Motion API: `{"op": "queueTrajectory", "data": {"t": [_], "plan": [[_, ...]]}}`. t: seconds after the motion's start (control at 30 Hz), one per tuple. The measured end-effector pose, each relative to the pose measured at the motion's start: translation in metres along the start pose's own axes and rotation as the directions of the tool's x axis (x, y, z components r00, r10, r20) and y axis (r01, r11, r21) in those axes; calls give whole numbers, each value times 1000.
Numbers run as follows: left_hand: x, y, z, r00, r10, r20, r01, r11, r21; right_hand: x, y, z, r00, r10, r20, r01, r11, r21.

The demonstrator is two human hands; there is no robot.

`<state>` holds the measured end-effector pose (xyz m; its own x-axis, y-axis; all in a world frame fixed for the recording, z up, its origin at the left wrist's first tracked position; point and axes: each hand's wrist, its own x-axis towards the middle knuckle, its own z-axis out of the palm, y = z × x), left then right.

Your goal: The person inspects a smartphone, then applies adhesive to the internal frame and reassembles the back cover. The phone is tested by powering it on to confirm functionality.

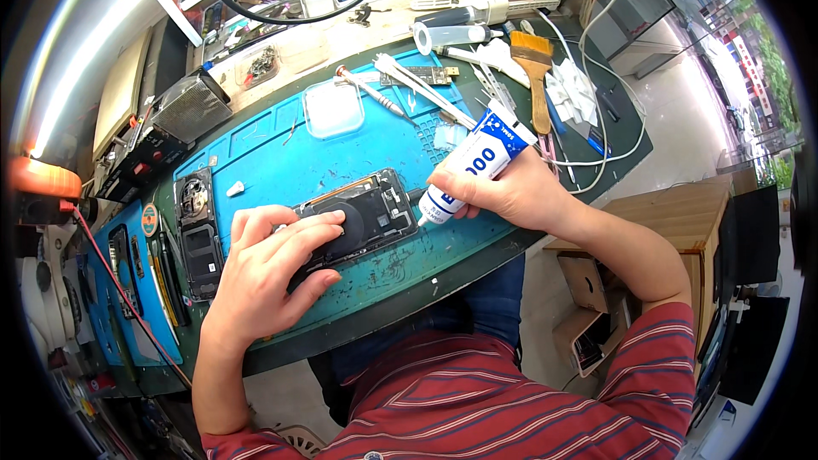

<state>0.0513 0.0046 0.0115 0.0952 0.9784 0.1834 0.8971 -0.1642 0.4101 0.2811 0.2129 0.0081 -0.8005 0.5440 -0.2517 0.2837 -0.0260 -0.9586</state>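
Note:
An opened phone [388, 203], its dark inner parts and a round black disc [348, 230] showing, lies on the blue mat [460, 243]. My left hand [277, 260] is laid over its left end, fingers pressed on top and thumb by the near edge. Wrapped in my right hand [515, 192] is a white and blue glue tube [487, 149], tilted with its nozzle pointing down at the phone's right end. Whether the tip touches the phone I cannot tell. A small white cap [236, 189] lies on the mat beyond my left hand.
Left of the phone lies a dark phone back part [200, 243]. Farther back are a clear plastic box [332, 109], a screwdriver [375, 92], a syringe [452, 36] and a wooden brush [535, 68]. A white cable [630, 153] curls along the right edge.

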Motion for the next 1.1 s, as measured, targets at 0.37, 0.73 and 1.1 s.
{"op": "queueTrajectory", "data": {"t": [0.37,0.73,1.1], "plan": [[0,0,1,999,31,-23,-31,999,16,-5,3,0,999,16,33,-16,1000,15],[-16,-25,-20,917,-6,-399,67,988,139,-42,20,71,732,-627,265,664,744,-76],[-31,-57,-35,775,-38,-631,186,968,170,-27,35,159,495,-858,138,782,371,-501]]}}
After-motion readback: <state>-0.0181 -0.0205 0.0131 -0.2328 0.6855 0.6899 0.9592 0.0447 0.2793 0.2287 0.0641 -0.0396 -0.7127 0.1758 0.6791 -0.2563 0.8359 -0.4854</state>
